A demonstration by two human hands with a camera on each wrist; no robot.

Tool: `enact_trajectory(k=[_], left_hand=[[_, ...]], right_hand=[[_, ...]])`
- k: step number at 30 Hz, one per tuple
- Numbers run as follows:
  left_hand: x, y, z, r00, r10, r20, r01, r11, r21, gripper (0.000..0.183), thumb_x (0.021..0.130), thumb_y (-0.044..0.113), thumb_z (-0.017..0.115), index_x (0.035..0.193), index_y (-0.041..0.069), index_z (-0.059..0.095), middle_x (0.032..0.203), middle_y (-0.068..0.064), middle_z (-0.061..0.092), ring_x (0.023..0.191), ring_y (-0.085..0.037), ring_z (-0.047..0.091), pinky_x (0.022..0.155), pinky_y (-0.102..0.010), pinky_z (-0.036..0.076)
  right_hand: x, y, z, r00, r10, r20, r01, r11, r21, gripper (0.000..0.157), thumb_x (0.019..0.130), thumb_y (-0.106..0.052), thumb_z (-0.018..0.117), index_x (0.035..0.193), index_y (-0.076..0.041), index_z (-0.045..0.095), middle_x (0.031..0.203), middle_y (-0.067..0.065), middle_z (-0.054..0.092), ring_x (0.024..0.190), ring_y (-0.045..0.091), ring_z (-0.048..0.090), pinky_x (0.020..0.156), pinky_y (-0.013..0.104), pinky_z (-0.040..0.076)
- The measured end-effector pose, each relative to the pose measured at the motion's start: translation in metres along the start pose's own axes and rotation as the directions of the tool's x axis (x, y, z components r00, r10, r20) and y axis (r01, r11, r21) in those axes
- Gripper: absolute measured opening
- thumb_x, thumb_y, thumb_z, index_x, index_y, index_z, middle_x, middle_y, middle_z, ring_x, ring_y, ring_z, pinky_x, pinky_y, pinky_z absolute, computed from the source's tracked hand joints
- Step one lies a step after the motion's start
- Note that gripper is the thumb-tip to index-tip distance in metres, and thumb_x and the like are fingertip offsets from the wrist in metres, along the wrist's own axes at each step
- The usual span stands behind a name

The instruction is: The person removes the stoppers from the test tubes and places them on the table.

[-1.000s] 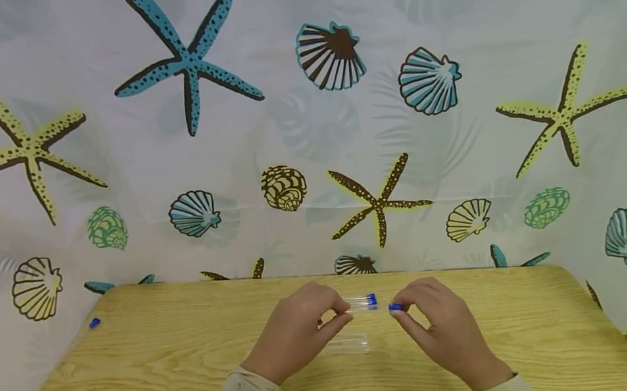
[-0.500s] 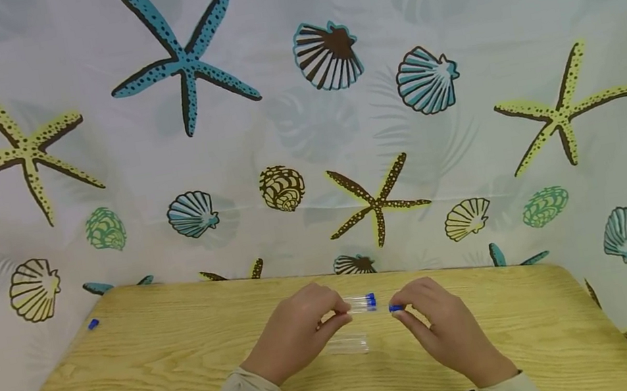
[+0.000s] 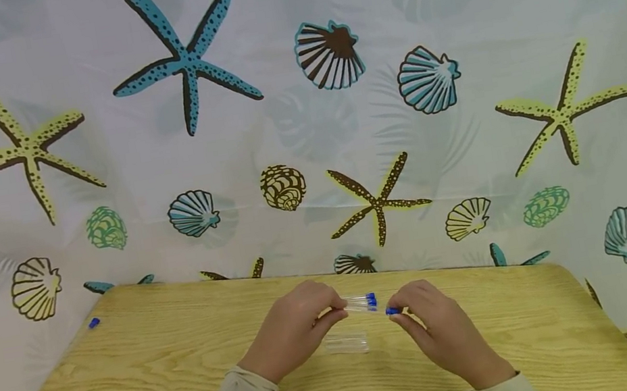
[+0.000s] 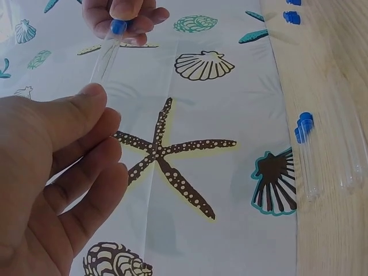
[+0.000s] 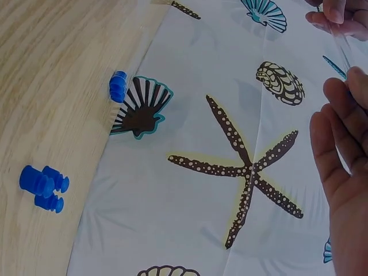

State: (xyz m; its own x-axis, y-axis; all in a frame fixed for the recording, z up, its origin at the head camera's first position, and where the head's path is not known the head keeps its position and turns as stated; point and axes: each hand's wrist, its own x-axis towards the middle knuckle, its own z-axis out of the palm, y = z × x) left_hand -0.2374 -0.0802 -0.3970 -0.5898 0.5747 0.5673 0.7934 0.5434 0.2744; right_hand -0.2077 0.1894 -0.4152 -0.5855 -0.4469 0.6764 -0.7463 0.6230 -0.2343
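My left hand [image 3: 292, 332] pinches a clear test tube [image 4: 106, 62] between thumb and fingertips. The thumb and fingers of my right hand [image 3: 443, 335] pinch a blue stopper [image 4: 118, 26], which sits at the tube's mouth; how deep it goes I cannot tell. In the right wrist view the tube shows as a faint clear stick [image 5: 343, 50] between both hands. Just behind, capped test tubes [image 3: 371, 301] with blue stoppers lie side by side on the table. Nearer to me lie uncapped clear tubes [image 3: 347, 344], partly behind the left hand in the head view.
Loose blue stoppers [image 5: 37, 181] lie in a small cluster on the wooden table [image 3: 153, 385], hidden behind the right hand in the head view. Another blue stopper [image 3: 94, 322] lies at the table's far left edge. A shell-patterned cloth [image 3: 278, 126] hangs behind the table.
My right hand has shifted slightly left and toward me with the stopper, now lined up with the tube. The left hand has moved slightly left. Both grips stay the same.
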Motion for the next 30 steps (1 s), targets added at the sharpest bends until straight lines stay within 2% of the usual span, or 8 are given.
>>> enact_trajectory(k=[4,9,13,16,20,23,30], left_hand=[[0.0004,0.0009,-0.0003,1.000,0.020,0.013,-0.020,1.000,-0.007,0.006,0.100,0.026,0.070,0.099,0.020,0.072,0.097,0.010,0.069,0.090,-0.006,0.063,0.075,-0.024,0.055],[0.0005,0.0032,0.0010,1.000,0.006,-0.002,-0.006,1.000,0.004,0.003,0.097,0.023,0.074,0.098,0.022,0.072,0.095,0.011,0.069,0.087,-0.005,0.062,0.072,-0.024,0.054],[0.0009,0.0042,0.0020,1.000,-0.005,-0.014,0.005,1.000,0.013,0.005,0.096,0.023,0.076,0.098,0.023,0.071,0.094,0.010,0.069,0.086,-0.004,0.061,0.070,-0.024,0.054],[0.0010,0.0030,0.0021,1.000,-0.006,-0.019,0.006,1.000,0.005,0.004,0.097,0.023,0.075,0.098,0.022,0.071,0.095,0.010,0.069,0.086,-0.007,0.063,0.071,-0.024,0.054],[0.0007,0.0003,0.0012,1.000,-0.011,-0.018,0.011,1.000,0.004,0.004,0.098,0.024,0.073,0.099,0.021,0.072,0.097,0.009,0.070,0.089,-0.009,0.065,0.075,-0.025,0.056],[0.0006,-0.0001,-0.0006,0.999,-0.030,-0.016,0.030,0.999,0.013,0.004,0.097,0.023,0.074,0.099,0.021,0.072,0.098,0.010,0.070,0.092,-0.009,0.065,0.077,-0.026,0.057],[0.0013,0.0024,-0.0026,0.999,-0.043,0.018,0.043,0.999,0.022,0.007,0.093,0.023,0.079,0.098,0.021,0.073,0.097,0.009,0.071,0.092,-0.007,0.066,0.078,-0.028,0.058]], right_hand=[[0.0002,0.0005,-0.0028,1.000,-0.008,-0.028,0.007,1.000,-0.016,0.020,0.093,-0.006,0.077,0.108,-0.015,0.069,0.102,-0.007,0.067,0.097,0.012,0.064,0.075,0.031,0.057],[-0.0003,0.0005,0.0006,0.995,0.030,-0.098,-0.036,0.998,-0.061,0.013,0.094,-0.014,0.078,0.104,-0.017,0.071,0.095,-0.007,0.069,0.092,0.013,0.064,0.071,0.032,0.057],[-0.0010,0.0007,0.0036,0.991,0.036,-0.130,-0.044,0.997,-0.057,0.012,0.094,-0.013,0.078,0.103,-0.016,0.071,0.092,-0.006,0.069,0.090,0.014,0.064,0.070,0.032,0.055],[-0.0011,0.0017,0.0034,0.994,0.016,-0.108,-0.020,0.999,-0.044,0.014,0.094,-0.010,0.077,0.105,-0.016,0.070,0.095,-0.006,0.068,0.092,0.014,0.063,0.073,0.032,0.056],[-0.0009,0.0031,0.0011,0.999,-0.029,-0.030,0.030,0.999,0.017,0.019,0.093,-0.005,0.076,0.107,-0.016,0.068,0.103,-0.006,0.067,0.100,0.014,0.063,0.081,0.033,0.057],[-0.0005,0.0032,0.0001,0.999,-0.043,0.005,0.043,0.998,0.043,0.018,0.094,-0.006,0.076,0.106,-0.018,0.068,0.103,-0.008,0.067,0.100,0.013,0.063,0.081,0.030,0.056],[-0.0012,0.0026,-0.0008,0.999,-0.027,-0.043,0.026,1.000,-0.012,0.010,0.097,-0.015,0.074,0.106,-0.017,0.070,0.100,-0.007,0.068,0.095,0.012,0.063,0.078,0.023,0.053]])
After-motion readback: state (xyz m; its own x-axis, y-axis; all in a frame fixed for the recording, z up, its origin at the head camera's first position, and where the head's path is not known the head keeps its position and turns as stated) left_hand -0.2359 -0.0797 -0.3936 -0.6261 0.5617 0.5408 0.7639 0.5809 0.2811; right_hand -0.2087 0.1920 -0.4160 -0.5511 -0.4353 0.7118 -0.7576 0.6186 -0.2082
